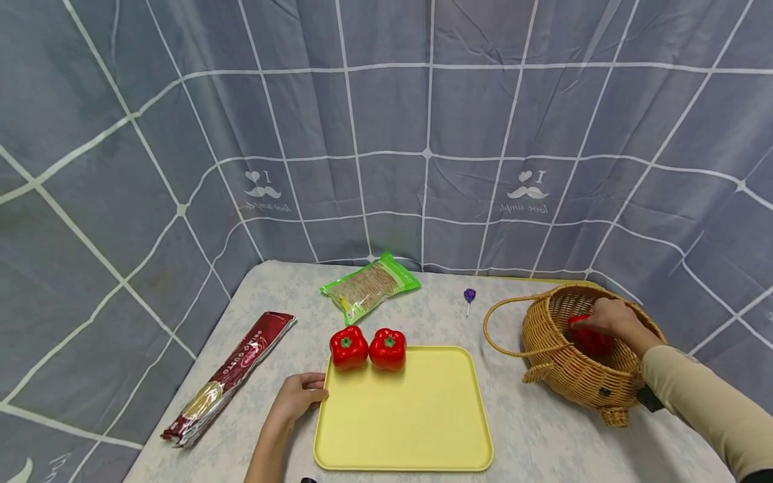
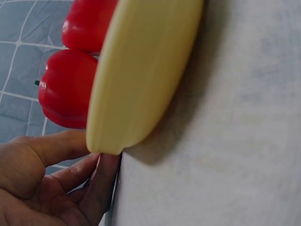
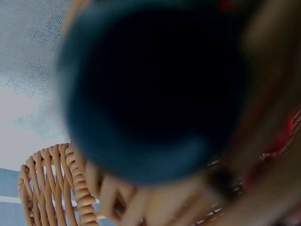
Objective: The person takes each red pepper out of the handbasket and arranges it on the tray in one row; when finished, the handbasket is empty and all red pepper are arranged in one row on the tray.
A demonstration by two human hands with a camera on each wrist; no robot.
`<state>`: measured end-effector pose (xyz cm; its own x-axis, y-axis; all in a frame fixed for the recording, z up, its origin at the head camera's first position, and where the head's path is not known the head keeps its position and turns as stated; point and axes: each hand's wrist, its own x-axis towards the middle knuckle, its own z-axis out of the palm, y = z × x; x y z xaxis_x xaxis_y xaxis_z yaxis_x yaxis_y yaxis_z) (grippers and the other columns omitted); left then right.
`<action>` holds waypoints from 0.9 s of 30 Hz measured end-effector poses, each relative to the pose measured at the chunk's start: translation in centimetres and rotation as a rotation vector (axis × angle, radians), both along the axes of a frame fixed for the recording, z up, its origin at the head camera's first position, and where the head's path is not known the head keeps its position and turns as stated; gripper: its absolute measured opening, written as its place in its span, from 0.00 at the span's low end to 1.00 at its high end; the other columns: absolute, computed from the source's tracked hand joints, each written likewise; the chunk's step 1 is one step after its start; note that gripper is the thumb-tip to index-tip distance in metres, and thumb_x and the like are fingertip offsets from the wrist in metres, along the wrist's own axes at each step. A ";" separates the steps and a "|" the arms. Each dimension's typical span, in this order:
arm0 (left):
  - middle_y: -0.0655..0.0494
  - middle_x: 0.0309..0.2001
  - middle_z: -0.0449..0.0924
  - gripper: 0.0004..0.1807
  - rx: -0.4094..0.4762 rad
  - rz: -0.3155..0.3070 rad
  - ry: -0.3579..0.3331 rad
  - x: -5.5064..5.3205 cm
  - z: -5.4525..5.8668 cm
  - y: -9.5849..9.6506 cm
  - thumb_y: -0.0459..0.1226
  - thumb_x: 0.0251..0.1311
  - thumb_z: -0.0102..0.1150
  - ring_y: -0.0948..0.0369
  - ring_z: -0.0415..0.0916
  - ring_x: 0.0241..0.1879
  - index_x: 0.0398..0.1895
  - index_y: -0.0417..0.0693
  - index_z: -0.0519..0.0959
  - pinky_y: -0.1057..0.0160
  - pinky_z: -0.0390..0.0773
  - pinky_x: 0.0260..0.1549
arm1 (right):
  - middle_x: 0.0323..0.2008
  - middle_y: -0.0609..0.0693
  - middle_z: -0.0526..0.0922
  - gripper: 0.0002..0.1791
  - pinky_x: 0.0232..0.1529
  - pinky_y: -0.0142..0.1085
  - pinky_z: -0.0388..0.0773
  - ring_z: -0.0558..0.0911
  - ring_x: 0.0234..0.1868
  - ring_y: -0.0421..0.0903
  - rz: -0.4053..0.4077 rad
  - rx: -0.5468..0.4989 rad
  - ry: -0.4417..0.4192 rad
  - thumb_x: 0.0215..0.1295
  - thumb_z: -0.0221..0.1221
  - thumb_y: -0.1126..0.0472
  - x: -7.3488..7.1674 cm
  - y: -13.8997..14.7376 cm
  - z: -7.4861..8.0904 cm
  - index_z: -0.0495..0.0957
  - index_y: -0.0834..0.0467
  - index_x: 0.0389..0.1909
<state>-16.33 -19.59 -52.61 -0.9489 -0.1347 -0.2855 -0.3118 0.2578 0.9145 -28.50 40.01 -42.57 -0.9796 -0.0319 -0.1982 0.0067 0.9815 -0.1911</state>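
Note:
My left hand (image 1: 300, 399) pinches the left rim of a yellow tray (image 1: 404, 419), with fingers above and below the edge in the left wrist view. Two red bell peppers (image 1: 349, 349) with green stems sit side by side at the tray's far left corner. Over on the right, my right hand (image 1: 611, 316) reaches into a wicker basket (image 1: 564, 376) with an animal-like snout and grips a glossy red thing (image 1: 594, 342), partly hidden by the hand and basket wall. A dark round shape blocks most of the right wrist view.
A long dark-red pasta packet (image 1: 232, 376) lies at the left. Behind the peppers is a green-edged clear bag (image 1: 371, 287) of brownish food. A purple lollipop (image 1: 469, 295) lies near the basket's looped handle (image 1: 492, 335). Grey gridded curtains (image 1: 386, 188) surround the table.

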 end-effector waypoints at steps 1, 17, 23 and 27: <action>0.43 0.37 0.80 0.21 0.001 0.001 -0.002 0.0 0.0 0.0 0.23 0.49 0.61 0.62 0.76 0.30 0.50 0.25 0.77 0.63 0.80 0.30 | 0.13 0.43 0.64 0.27 0.21 0.34 0.65 0.67 0.18 0.41 -0.003 0.005 0.005 0.51 0.66 0.41 0.0 0.2 -0.2 0.64 0.52 0.12; 0.44 0.37 0.80 0.20 -0.008 -0.004 -0.008 0.0 0.0 0.1 0.24 0.51 0.61 0.61 0.76 0.30 0.50 0.25 0.77 0.62 0.79 0.30 | 0.16 0.47 0.69 0.24 0.23 0.34 0.70 0.71 0.21 0.43 -0.029 -0.001 -0.066 0.51 0.67 0.47 0.6 0.5 -0.2 0.65 0.55 0.15; 0.44 0.37 0.80 0.20 -0.007 -0.006 -0.008 0.0 -0.1 0.0 0.23 0.50 0.61 0.62 0.76 0.30 0.50 0.25 0.77 0.63 0.79 0.29 | 0.17 0.48 0.69 0.25 0.22 0.35 0.70 0.71 0.20 0.44 -0.041 -0.024 -0.027 0.47 0.70 0.47 1.1 0.5 -0.5 0.65 0.56 0.16; 0.44 0.37 0.80 0.21 0.001 -0.008 0.003 -0.1 -0.2 -0.1 0.24 0.50 0.61 0.62 0.76 0.31 0.50 0.25 0.77 0.64 0.78 0.29 | 0.17 0.49 0.68 0.25 0.22 0.35 0.68 0.70 0.21 0.45 -0.045 -0.029 0.012 0.45 0.71 0.47 1.0 0.9 -0.6 0.65 0.58 0.17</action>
